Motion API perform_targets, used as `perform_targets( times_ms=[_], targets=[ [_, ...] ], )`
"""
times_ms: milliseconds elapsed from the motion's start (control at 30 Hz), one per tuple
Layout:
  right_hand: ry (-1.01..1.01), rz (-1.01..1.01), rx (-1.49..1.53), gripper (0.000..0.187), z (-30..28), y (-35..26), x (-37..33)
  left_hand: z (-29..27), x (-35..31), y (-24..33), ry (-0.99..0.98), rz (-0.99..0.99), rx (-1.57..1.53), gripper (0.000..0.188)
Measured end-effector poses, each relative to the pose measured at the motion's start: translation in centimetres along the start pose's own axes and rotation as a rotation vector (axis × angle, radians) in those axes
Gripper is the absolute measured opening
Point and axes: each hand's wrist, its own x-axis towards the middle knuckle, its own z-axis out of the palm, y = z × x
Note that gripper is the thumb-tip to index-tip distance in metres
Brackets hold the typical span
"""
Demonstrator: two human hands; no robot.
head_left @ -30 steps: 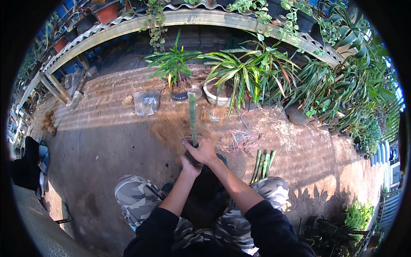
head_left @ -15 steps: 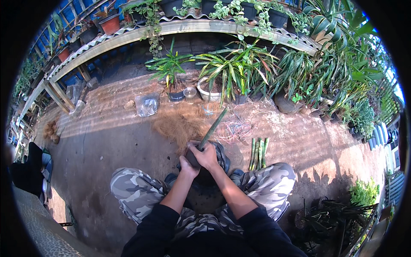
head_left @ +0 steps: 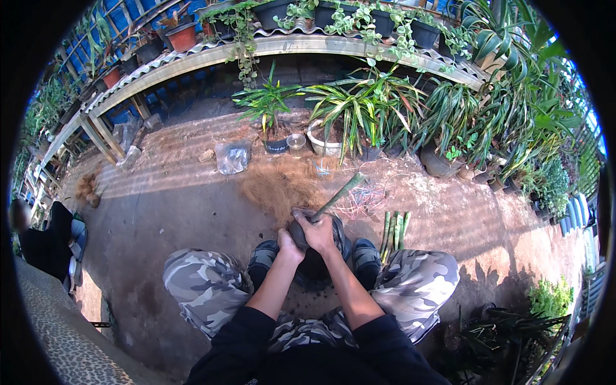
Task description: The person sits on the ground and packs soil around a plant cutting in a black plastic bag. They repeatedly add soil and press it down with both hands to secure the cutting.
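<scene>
Seen from the head camera, the person sits low on the concrete floor (head_left: 160, 212), knees in camouflage trousers spread wide, with a dark pot (head_left: 312, 260) set between the feet. Both hands meet at the pot's far rim. The right hand (head_left: 319, 232) is clenched around the lower end of a green stalk (head_left: 339, 195), which leans away to the far right out of the pot. The left hand (head_left: 289, 239) presses against the pot's left side, just beside the right hand; whether its fingers are gripping the rim or only resting there I cannot tell, as the right hand covers them.

Just to the right of the pot, by the right knee, lie a few cut green stalks (head_left: 394, 229) side by side. Beyond the pot there is a loose heap of brown fibre (head_left: 279, 186), and further off a clear plastic bag (head_left: 232, 156), a small clear cup (head_left: 296, 142) and a row of leafy potted plants (head_left: 359, 115) under a long shelf (head_left: 276, 46).

The stalk stands tilted and is held only near its base, so it could lever over or snap if pushed down hard at that angle. The pot, steadied on one side only, might tip toward the right knee.
</scene>
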Motion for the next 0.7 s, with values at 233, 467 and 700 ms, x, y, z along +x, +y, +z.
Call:
perform_targets(
  times_ms=[233, 467, 700],
  targets=[
    [0.214, 0.454, 0.005, 0.033, 0.7, 0.2, 1.4, -0.5, 0.3, -0.2, -0.05, 0.027, -0.023, 0.049],
    [-0.132, -0.286, -0.229, 0.032, 1.5, 0.3, 1.4, -2.3, 0.2, 1.1, -0.162, -0.041, -0.112, 0.047],
    [0.14, 0.355, -0.072, 0.027, 2.5, 0.1, 0.5, -2.8, 1.0, 1.1, -0.141, -0.055, -0.145, 0.045]
  ],
)
